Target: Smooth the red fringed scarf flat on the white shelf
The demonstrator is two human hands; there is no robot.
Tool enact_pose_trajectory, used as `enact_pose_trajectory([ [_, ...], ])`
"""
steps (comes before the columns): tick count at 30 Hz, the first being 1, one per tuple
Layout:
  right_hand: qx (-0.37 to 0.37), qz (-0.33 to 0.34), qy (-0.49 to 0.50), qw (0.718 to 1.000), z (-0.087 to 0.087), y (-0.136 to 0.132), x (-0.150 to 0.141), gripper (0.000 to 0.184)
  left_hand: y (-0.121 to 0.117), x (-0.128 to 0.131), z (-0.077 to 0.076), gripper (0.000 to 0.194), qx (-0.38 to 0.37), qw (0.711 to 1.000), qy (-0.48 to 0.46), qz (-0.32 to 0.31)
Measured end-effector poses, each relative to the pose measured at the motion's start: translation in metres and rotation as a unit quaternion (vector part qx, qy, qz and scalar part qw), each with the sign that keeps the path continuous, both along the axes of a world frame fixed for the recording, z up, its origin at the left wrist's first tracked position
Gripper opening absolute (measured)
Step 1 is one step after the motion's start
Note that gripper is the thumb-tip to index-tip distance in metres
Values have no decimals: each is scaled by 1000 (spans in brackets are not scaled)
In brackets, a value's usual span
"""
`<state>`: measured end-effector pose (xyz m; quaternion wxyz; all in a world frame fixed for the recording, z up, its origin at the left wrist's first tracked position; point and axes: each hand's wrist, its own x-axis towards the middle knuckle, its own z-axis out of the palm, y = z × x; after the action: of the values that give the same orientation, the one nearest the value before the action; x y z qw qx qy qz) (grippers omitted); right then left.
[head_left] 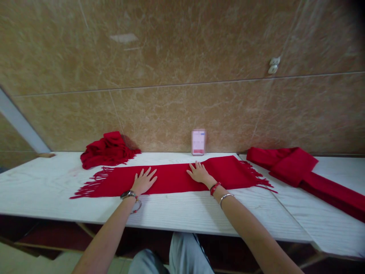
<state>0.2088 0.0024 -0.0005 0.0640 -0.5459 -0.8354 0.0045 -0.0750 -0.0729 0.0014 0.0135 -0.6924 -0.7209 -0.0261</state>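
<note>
A red scarf (171,179) with fringed ends lies spread lengthwise across the white tabletop. On its left half rests my left hand (144,181), palm down with the fingers spread. My right hand (199,173) lies flat on the scarf right of the middle, its fingers apart. Neither hand grips the cloth. Fringe shows at both ends of the scarf, and its right part bulges slightly upward along the far edge.
A crumpled red fringed cloth (107,150) sits at the back left. Another red cloth, folded over itself (296,167), stretches off to the right. A phone (198,142) leans against the tiled wall (171,114). Dark shelf space shows under the white table (182,213).
</note>
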Motion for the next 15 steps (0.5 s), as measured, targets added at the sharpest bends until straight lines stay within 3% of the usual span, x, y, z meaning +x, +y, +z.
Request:
enact_pose_trajectory([
  [9, 19, -8, -4, 1000, -5, 4, 4, 56, 0, 0, -2, 52, 3, 1000, 1, -1],
  [15, 88, 20, 16, 996, 8, -16, 0, 53, 1, 0, -3, 52, 5, 1000, -1, 2],
])
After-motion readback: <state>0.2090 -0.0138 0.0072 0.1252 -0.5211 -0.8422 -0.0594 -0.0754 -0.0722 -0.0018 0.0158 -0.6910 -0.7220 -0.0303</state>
